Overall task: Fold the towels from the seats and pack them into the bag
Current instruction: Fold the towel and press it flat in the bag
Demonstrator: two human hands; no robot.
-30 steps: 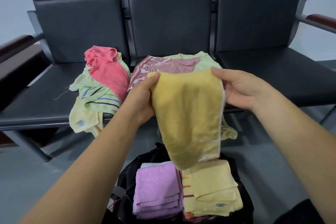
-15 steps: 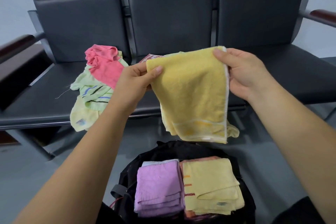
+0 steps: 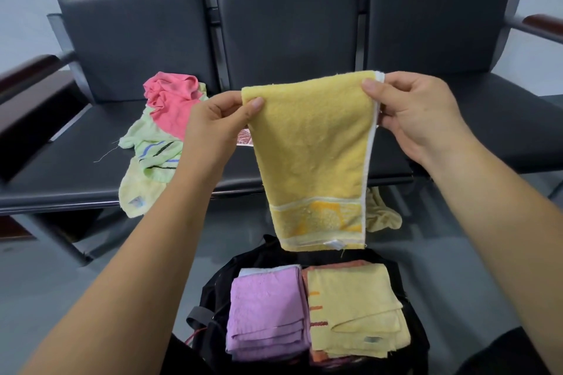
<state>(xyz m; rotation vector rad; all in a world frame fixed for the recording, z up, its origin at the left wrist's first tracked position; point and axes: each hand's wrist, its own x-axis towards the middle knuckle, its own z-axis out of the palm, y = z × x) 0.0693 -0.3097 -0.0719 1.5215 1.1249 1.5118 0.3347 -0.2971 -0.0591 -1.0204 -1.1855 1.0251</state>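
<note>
Yellow towel [image 3: 310,158] hangs mid-frame, doubled over, top corners pinched by left hand [image 3: 213,128] and right hand [image 3: 417,113]. Below it, open black bag [image 3: 219,277] at bottom centre holds folded purple towel [image 3: 265,310] beside folded pale yellow towel [image 3: 350,307]. Pink towel [image 3: 173,100] and green striped towel [image 3: 152,149] lie crumpled on left seat [image 3: 67,167].

A waiting room — black linked seats [image 3: 283,49] with armrests [image 3: 542,29].

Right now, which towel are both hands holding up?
The deep yellow towel with the orange band, pinched by the left hand and right hand; the others lie on the seats or folded in the bag.
</note>
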